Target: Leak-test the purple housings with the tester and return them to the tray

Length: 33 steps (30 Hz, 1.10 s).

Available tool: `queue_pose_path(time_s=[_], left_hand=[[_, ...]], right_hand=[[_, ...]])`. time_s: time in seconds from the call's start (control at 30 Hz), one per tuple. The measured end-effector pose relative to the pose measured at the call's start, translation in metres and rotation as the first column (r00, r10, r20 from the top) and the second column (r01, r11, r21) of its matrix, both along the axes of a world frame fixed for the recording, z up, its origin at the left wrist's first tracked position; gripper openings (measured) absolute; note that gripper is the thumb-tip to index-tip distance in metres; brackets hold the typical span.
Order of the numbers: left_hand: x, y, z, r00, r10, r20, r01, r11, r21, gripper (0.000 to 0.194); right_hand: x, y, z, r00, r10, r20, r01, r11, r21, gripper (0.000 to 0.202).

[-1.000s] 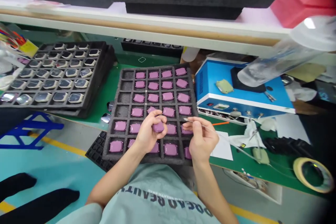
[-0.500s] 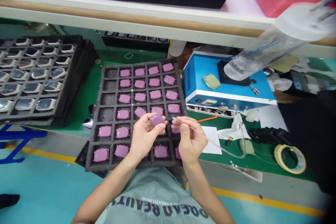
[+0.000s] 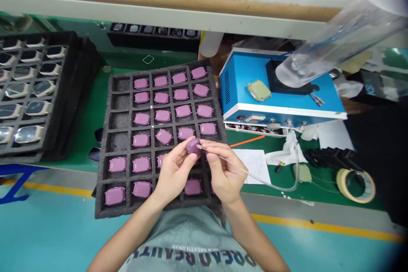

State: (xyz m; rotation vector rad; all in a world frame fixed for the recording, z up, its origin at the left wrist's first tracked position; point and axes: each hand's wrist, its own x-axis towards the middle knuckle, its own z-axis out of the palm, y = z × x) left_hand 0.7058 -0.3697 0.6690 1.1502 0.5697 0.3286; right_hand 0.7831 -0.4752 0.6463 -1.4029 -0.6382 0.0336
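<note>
A purple watch case (image 3: 193, 146) is pinched in my left hand (image 3: 174, 173), above the lower part of a dark foam tray (image 3: 120, 120). My right hand (image 3: 225, 173) holds the tip end of a thin clear tube (image 3: 270, 185), and the tip is at the right side of the case. Whether it touches the case is hard to tell. Purple cases lie in most of the tray's compartments, while several in the left column hold none. The tube curves right and up to the front of a blue machine (image 3: 280, 113).
A stack of dark trays (image 3: 72, 93) with pale-framed watches stands at the left. On the blue machine are a green case (image 3: 259, 90) and a clear cylinder (image 3: 344, 38). A tape roll (image 3: 342, 185), white paper (image 3: 251, 165) and an orange stick (image 3: 247, 141) lie right. A shelf edge (image 3: 159, 6) crosses above.
My right hand has brought the tube's tip in to the purple case, which is now turned differently in my left hand. The camera view has shifted a little.
</note>
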Motion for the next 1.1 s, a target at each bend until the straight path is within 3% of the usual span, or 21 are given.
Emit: queue_pose_path(time_s=[1.1], left_hand=[[-0.0027,0.0012,-0.0048,1.000,-0.010,-0.006,0.010,0.999,0.043,0.045]], right_hand=[[0.0013,0.0016,0.0011,1.000,-0.014,0.012,0.014,1.000,-0.009,0.018]])
